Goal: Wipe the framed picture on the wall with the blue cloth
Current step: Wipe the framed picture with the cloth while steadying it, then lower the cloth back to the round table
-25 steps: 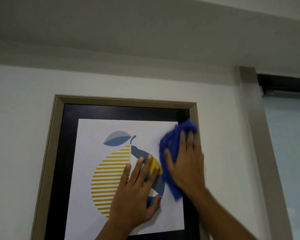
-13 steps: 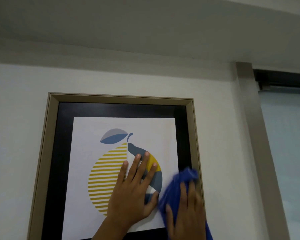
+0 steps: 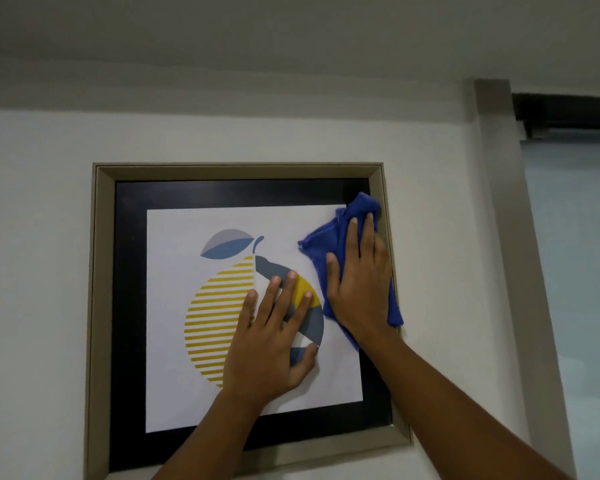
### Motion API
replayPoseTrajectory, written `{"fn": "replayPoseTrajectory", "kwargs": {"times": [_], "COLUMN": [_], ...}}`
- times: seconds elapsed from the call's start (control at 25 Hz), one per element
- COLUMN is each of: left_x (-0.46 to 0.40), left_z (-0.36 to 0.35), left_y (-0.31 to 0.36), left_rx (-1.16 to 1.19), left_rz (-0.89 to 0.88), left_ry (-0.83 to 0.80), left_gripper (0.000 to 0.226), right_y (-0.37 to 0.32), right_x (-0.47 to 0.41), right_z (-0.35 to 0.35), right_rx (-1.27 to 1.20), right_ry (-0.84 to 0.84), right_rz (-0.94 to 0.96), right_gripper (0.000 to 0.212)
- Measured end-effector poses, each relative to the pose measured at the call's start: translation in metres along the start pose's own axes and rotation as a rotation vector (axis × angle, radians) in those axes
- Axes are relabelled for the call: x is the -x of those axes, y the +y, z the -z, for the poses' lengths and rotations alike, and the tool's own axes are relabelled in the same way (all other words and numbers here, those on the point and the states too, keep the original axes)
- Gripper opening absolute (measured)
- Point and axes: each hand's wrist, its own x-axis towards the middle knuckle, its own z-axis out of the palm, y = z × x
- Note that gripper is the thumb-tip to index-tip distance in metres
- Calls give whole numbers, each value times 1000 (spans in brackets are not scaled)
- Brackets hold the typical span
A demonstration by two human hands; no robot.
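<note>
The framed picture [image 3: 102, 306] hangs on the white wall: a beige frame, a black mat and a white print of a striped yellow fruit with a blue leaf. My left hand [image 3: 274, 334] lies flat and spread on the print's middle, over the fruit's right half. My right hand [image 3: 359, 285] presses the blue cloth [image 3: 317, 244] against the picture's upper right part, beside the right frame edge. The cloth's top reaches the black mat near the upper right corner, and part of it hangs below my palm.
A beige vertical door or window post [image 3: 499, 202] stands right of the picture, with a frosted pane [image 3: 575, 271] beyond it and a dark rail [image 3: 565, 112] above. The ceiling edge [image 3: 222, 71] runs across the top.
My right hand with the cloth went down the right side of the picture, then back up to the upper right corner. The left hand stayed flat on the print.
</note>
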Motion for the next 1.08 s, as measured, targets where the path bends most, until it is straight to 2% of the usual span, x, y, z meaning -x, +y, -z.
{"fn": "replayPoseTrajectory", "kwargs": {"times": [0.12,0.32,0.44,0.64,0.8,1.0,1.08], "left_x": [4,34,67,151,244,410,480], "left_z": [1,7,2,-6,1,18,29], "left_y": [6,60,124,274,407,568,618], "left_rx": [21,156,271,495,675,915,952], "left_rz": [26,133,53,13,-92,-113,-183], "left_ry": [-17,-129,-230,-489,-717,-1003,-1115], "left_gripper": [81,77,72,67,68,70,72], "right_y": [16,69,98,170,229,288,305], "right_x": [62,198,240,356,483,669,738], "right_z": [-2,36,73,161,262,370,400], "right_rx": [-26,63,56,58,143,256,311], "right_ry": [-27,-413,-551,-632,-868,-1101,-1190], "right_rz": [-27,104,102,8,-155,-317,-394], "right_gripper": [61,62,80,75,86,82,82]}}
